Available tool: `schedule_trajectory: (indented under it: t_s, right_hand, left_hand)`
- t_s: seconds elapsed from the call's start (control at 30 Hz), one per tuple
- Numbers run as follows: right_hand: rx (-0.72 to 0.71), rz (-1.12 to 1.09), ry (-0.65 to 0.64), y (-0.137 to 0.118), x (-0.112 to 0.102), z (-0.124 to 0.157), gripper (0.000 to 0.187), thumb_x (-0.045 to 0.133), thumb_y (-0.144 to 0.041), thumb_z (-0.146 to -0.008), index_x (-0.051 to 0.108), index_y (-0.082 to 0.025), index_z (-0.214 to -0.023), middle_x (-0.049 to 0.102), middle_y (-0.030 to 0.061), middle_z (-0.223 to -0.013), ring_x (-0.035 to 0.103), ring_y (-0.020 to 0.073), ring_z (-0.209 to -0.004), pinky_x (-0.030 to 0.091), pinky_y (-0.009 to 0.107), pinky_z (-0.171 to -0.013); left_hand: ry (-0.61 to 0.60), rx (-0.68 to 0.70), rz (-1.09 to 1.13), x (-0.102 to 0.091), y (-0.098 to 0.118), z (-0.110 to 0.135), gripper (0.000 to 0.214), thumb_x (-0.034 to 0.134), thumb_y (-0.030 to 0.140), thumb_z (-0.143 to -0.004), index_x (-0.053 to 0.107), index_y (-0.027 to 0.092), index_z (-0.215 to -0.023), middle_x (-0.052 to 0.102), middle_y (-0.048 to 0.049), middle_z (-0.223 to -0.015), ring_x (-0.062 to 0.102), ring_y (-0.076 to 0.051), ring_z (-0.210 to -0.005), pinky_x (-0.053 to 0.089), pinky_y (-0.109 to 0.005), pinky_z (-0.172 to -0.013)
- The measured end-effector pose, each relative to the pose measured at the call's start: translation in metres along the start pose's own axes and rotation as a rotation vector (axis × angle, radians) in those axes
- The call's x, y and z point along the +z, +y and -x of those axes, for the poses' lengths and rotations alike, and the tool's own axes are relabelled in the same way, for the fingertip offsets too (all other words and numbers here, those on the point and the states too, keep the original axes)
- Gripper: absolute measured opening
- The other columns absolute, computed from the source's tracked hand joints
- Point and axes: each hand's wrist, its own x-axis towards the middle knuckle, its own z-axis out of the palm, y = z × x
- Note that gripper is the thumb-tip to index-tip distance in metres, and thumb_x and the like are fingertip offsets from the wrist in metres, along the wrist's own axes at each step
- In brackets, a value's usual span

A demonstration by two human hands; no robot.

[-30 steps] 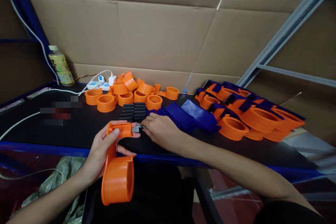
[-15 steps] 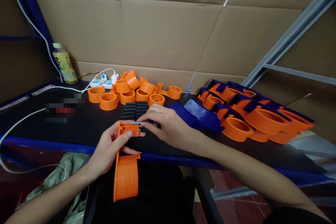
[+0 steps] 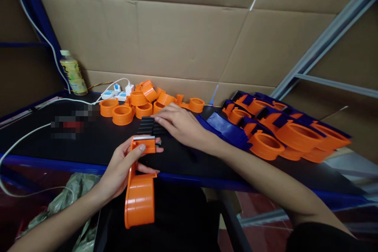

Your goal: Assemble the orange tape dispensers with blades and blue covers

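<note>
My left hand (image 3: 125,161) is closed around an orange plastic tape dispenser (image 3: 141,201), its ring hanging downward. A silver serrated blade (image 3: 144,138) lies along the dispenser's top edge, above my thumb. Small grey pieces (image 3: 158,141) show by the left fingertips behind the dispenser; their kind is hard to make out. On the table just beyond, my right hand (image 3: 183,126) has its thumb and fingertips pinched at black ribbed strips (image 3: 145,126), partly covering them.
Orange dispenser bodies (image 3: 122,115) are heaped at the back. Blue plastic parts (image 3: 227,128) and a stack of orange-and-blue dispensers (image 3: 267,144) stand to the right. A bottle (image 3: 73,74), a power strip (image 3: 121,95) and a white cable (image 3: 23,134) are on the left.
My right hand has left the blade at the dispenser's top and moved up and away to the black ribbed strips. The blade now lies along the dispenser's edge; my left hand keeps its hold.
</note>
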Motion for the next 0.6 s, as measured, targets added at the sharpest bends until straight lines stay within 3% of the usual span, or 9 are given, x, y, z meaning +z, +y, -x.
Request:
schedule_trajectory:
  t_s: [0.2, 0.47, 0.6]
  right_hand:
    - [0.084, 0.35, -0.211, 0.022, 0.013, 0.005, 0.021, 0.062, -0.031, -0.096, 0.072, -0.015, -0.107, 0.069, 0.0121, -0.107, 0.057, 0.0247, -0.107, 0.044, 0.033, -0.082]
    - [0.012, 0.428, -0.242, 0.013, 0.026, 0.011, 0.016, 0.068, -0.028, -0.092, 0.07, -0.013, -0.099, 0.068, 0.0123, -0.103, 0.059, 0.0245, -0.101, 0.045, 0.032, -0.079]
    - [0.04, 0.345, -0.161, 0.018, 0.013, 0.012, 0.016, 0.067, -0.026, -0.092, 0.07, -0.014, -0.101, 0.069, 0.0121, -0.105, 0.059, 0.0253, -0.104, 0.047, 0.034, -0.081]
  left_hand:
    - [0.012, -0.029, 0.027, -0.003, -0.001, 0.0, 0.036, 0.062, 0.036, -0.096, 0.062, 0.016, -0.125, 0.062, -0.0202, -0.142, 0.078, -0.025, -0.066, 0.067, -0.044, -0.071]
    - [0.015, 0.004, 0.035, -0.003, -0.003, -0.001, 0.035, 0.063, 0.036, -0.096, 0.063, 0.016, -0.125, 0.061, -0.0202, -0.142, 0.078, -0.025, -0.068, 0.067, -0.045, -0.071]
    - [0.033, 0.051, 0.07, -0.001, -0.005, -0.001, 0.036, 0.063, 0.034, -0.096, 0.061, 0.016, -0.127, 0.058, -0.0198, -0.146, 0.076, -0.032, -0.099, 0.066, -0.049, -0.081]
